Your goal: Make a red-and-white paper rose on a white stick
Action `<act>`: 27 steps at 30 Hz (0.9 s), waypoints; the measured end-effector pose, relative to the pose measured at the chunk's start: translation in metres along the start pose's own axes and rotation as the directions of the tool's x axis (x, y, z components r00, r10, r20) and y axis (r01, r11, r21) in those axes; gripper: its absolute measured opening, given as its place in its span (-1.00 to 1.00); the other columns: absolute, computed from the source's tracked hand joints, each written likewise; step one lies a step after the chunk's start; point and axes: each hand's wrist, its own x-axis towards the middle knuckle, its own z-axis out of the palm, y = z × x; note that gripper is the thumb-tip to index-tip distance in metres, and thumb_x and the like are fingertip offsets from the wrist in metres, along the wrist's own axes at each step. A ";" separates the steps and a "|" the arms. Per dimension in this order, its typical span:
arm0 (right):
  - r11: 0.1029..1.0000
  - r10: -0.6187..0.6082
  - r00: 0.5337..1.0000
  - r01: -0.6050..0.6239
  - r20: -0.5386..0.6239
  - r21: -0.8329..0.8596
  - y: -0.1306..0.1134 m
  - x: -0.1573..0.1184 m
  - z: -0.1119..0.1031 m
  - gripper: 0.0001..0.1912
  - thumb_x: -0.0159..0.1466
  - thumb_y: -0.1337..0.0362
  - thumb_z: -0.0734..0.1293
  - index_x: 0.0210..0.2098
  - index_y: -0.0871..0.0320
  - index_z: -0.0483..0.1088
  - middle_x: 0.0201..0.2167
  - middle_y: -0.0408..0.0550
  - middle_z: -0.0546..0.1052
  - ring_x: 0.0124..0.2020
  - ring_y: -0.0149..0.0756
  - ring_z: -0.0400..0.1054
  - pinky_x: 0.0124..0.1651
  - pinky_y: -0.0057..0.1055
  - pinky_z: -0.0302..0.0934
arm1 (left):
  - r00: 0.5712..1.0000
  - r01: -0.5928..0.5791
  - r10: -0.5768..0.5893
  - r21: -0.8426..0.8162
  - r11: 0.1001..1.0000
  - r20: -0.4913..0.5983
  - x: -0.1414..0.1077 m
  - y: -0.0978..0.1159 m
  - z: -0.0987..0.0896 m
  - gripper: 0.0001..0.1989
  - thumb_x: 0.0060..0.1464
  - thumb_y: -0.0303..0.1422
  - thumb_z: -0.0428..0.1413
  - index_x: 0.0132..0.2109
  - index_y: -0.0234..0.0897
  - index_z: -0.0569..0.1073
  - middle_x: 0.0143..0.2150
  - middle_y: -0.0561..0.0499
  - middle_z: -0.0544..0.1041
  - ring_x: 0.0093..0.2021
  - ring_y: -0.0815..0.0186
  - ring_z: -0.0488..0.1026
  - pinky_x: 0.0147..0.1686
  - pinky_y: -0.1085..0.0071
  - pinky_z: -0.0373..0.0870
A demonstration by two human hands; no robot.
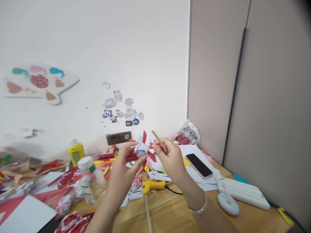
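Between my hands, above the desk, is a folded paper flower (pixel 142 149) with a white centre and red pointed petals. The fingers and thumb of my left hand (pixel 128 161) are closed around its left and lower side. In my right hand (pixel 171 157) a thin wooden stick (pixel 158 139) slants up to the left, and those fingertips reach the flower's right edge. Below the hands lies a yellow hot glue gun (pixel 153 186), with a long glue stick (pixel 147 212) coming out toward me.
Paper scraps, a yellow bottle (pixel 75 152) and a clear jar (pixel 91 183) crowd the left. On the right are a phone (pixel 199 165) on white sheets, a white power strip (pixel 243 191) and a pale oval device (pixel 228 204). A wall (pixel 133 42) and a cabinet (pixel 216 81) stand behind.
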 end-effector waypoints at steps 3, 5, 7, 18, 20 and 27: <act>0.998 0.043 0.999 -0.041 -0.030 0.044 0.000 -0.003 0.006 -0.81 0.25 0.19 0.24 -0.43 0.16 0.34 -0.64 -0.26 0.31 -0.61 -0.45 0.19 -0.52 -0.56 0.06 | 0.994 0.058 -0.058 -0.009 0.998 -0.096 0.000 -0.003 0.004 -0.54 -0.05 -0.12 0.14 -0.02 -0.22 0.35 -0.13 -0.07 0.47 -0.29 0.28 0.48 -0.32 0.34 0.47; 0.999 0.044 0.999 -0.044 -0.006 0.032 -0.002 -0.005 0.008 -0.79 0.27 0.20 0.21 -0.45 0.16 0.31 -0.63 -0.25 0.31 -0.59 -0.45 0.19 -0.50 -0.56 0.05 | 0.995 0.051 -0.054 -0.033 0.998 -0.086 -0.001 -0.003 0.007 -0.50 -0.04 -0.11 0.13 0.03 -0.23 0.35 -0.06 -0.10 0.47 -0.19 0.23 0.47 -0.27 0.34 0.48; 1.000 0.014 0.999 -0.014 0.039 -0.010 -0.003 -0.005 0.007 -0.77 0.29 0.20 0.19 -0.46 0.15 0.29 -0.61 -0.23 0.32 -0.57 -0.44 0.21 -0.50 -0.55 0.04 | 0.995 0.044 -0.048 -0.050 0.998 -0.085 -0.001 -0.003 0.009 -0.45 -0.05 -0.12 0.15 0.07 -0.23 0.34 -0.03 -0.11 0.47 -0.15 0.21 0.46 -0.25 0.34 0.48; 0.810 -0.390 0.920 0.357 0.028 -0.465 -0.003 -0.004 0.001 -0.74 0.36 0.37 0.06 -0.16 0.19 0.35 -0.46 -0.04 0.50 -0.42 -0.30 0.38 -0.38 -0.46 0.13 | 0.971 -0.137 0.183 0.267 0.954 -0.155 -0.004 0.000 0.002 -0.61 -0.01 -0.19 0.15 -0.03 -0.23 0.42 -0.25 0.02 0.49 -0.42 0.36 0.46 -0.30 0.35 0.45; 0.773 -0.444 0.896 0.388 0.010 -0.501 -0.002 -0.003 0.001 -0.76 0.35 0.40 0.08 -0.19 0.19 0.37 -0.48 -0.03 0.49 -0.40 -0.28 0.38 -0.34 -0.44 0.17 | 0.964 -0.166 0.219 0.299 0.940 -0.152 -0.004 0.003 0.000 -0.61 -0.01 -0.20 0.16 -0.03 -0.24 0.41 -0.24 0.01 0.50 -0.40 0.34 0.47 -0.28 0.35 0.44; 0.742 -0.566 0.804 0.401 -0.182 -0.536 -0.004 -0.007 0.000 -0.81 0.28 0.45 0.19 -0.25 0.15 0.42 -0.39 0.00 0.47 -0.39 -0.33 0.38 -0.39 -0.45 0.21 | 0.936 -0.263 0.337 0.440 0.859 -0.099 -0.006 0.006 -0.004 -0.68 0.02 -0.27 0.14 -0.05 -0.19 0.41 -0.23 0.03 0.50 -0.39 0.35 0.45 -0.31 0.38 0.41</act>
